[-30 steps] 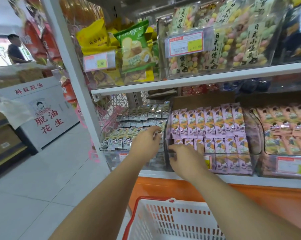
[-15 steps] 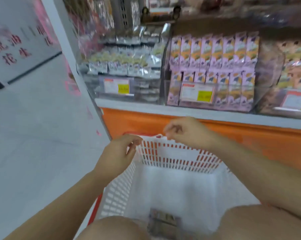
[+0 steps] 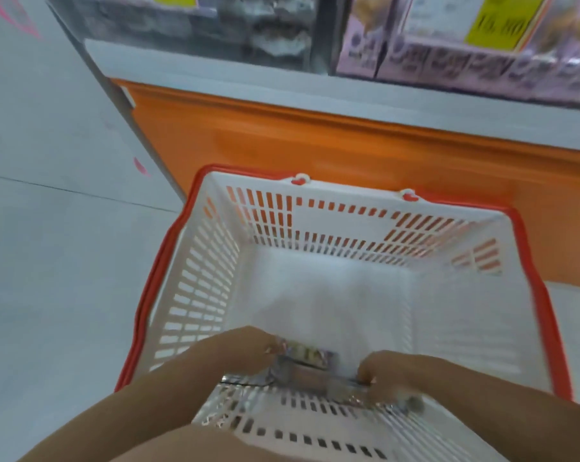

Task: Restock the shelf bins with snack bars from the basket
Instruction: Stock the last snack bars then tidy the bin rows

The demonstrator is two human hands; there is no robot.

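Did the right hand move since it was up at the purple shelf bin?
Yes. The right hand has come down from the shelf into the white basket, reaching the snack bars by its near wall.

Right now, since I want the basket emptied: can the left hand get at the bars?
Probably yes. The left hand is down inside the basket, at the bars by its near wall. The basket is open-topped and nothing lies over them. Blur hides whether it grips them.
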